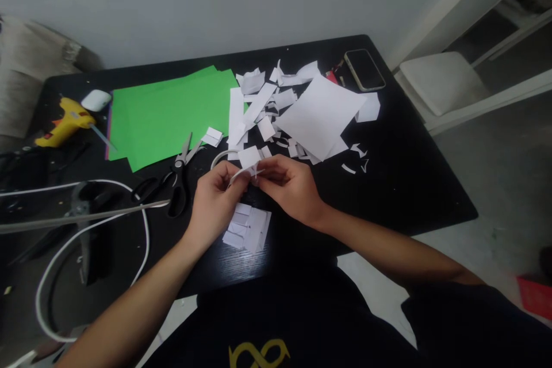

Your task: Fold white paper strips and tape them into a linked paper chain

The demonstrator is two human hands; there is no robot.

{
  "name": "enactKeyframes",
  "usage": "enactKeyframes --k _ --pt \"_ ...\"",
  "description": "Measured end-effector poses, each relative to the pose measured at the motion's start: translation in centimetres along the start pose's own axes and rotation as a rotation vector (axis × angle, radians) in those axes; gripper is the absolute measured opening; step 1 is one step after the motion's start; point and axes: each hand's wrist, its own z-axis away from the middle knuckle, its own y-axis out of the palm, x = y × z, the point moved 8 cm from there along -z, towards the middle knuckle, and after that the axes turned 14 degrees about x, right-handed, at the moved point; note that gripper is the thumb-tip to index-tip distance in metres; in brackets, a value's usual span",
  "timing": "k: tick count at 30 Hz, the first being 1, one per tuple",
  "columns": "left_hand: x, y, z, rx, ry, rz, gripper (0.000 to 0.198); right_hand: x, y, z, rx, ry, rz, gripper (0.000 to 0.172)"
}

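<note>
Between my left hand [218,198] and my right hand [293,187] is a small piece of white paper [245,171], pinched by the fingers of both. Its lower part is hidden behind my thumbs. Just beyond my fingertips lie more white paper pieces [249,156]. Below my hands, near the front of the black table [302,247], rests a small folded white paper piece [248,229] with creased flaps. Black-handled scissors [178,175] lie with their blades apart, left of my left hand.
Green paper sheets [172,112] lie at the back left, beside a yellow glue gun [71,122] and a white case [96,100]. A large white sheet [321,115] covers paper scraps. A phone [364,70] is at the back right. A white cable [146,236] loops at left.
</note>
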Motion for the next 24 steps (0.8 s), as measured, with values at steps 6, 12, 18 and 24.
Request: enactKeyframes --k 6,12,18,24 --pt "0.2 -0.2 0.1 -0.010 0.026 -0.059 0.020 0.1 0.0 0.1 0.001 0.034 0.014 0.018" --pt "0.8 -0.4 0.2 -0.020 0.018 -0.088 0.019 0.4 -0.3 0.1 -0.039 0.081 0.003 0.040" --pt "0.9 -0.4 0.2 -0.020 0.010 -0.073 0.017 -0.4 0.0 -0.1 -0.026 0.156 -0.190 0.044" --pt "0.2 -0.5 0.0 0.027 -0.002 -0.083 0.008 -1.0 -0.1 -0.3 -0.028 0.223 -0.304 0.047"
